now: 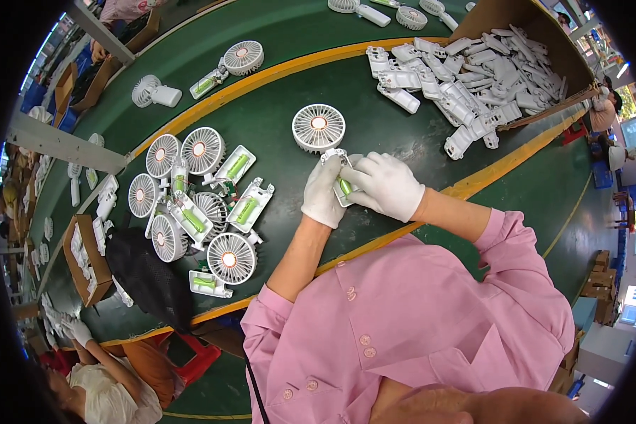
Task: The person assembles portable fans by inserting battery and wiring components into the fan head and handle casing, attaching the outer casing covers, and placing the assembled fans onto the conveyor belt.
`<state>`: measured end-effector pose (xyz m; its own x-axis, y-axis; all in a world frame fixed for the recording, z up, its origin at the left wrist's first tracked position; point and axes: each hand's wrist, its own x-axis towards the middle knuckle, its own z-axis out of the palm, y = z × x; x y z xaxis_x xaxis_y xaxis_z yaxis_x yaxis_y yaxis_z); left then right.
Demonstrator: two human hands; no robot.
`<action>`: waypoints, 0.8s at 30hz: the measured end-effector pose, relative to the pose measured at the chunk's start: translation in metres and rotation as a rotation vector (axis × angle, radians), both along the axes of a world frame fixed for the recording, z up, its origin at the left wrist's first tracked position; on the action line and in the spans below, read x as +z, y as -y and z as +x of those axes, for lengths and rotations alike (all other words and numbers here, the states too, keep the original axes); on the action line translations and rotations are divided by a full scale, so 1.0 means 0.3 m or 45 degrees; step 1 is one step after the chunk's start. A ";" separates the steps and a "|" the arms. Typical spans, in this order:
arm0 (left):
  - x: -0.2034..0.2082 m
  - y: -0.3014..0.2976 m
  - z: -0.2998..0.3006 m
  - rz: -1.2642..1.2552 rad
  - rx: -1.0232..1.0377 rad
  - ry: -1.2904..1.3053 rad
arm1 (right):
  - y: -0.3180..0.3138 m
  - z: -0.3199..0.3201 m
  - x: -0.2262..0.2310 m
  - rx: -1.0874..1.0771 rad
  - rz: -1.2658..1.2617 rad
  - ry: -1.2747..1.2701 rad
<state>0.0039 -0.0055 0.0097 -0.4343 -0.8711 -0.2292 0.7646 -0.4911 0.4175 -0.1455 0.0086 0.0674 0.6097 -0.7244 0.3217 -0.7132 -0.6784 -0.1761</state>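
The person's white-gloved left hand (323,192) has its grip closed along one side of the opened handle (343,189) of a small white fan (319,127). The right hand (389,185) lays bunched fingertips on the same handle from the other side; what exactly its grip pinches cannot be seen, since the fingers cover much of the handle. A green cell (345,186) shows between the hands, and the round fan head lies just beyond them on the dark green tabletop (283,92).

To the left, a crowded cluster of fans (199,148) with opened handles takes up the surface near the left forearm. Beyond it lie a black bag (148,275) and a small cardboard box (88,261) of white pieces. To the upper right, a large cardboard box (579,53) lies tipped, its white handle shells (459,99) spilling toward the right hand. More fans (244,58) lie past the yellow stripe (283,71) at the far side. At lower left, a co-worker (113,389) sits beside a red stool (198,360).
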 end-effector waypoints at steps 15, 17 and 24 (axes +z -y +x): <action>0.004 -0.005 0.019 -0.044 0.175 0.202 | 0.249 -0.239 0.039 -0.534 0.012 0.045; 0.026 -0.003 0.013 0.007 0.239 0.285 | 0.305 -0.305 0.008 -0.685 -0.126 -0.258; 0.076 -0.003 0.012 0.043 0.295 0.404 | 0.278 -0.307 -0.050 -0.708 -0.087 -0.277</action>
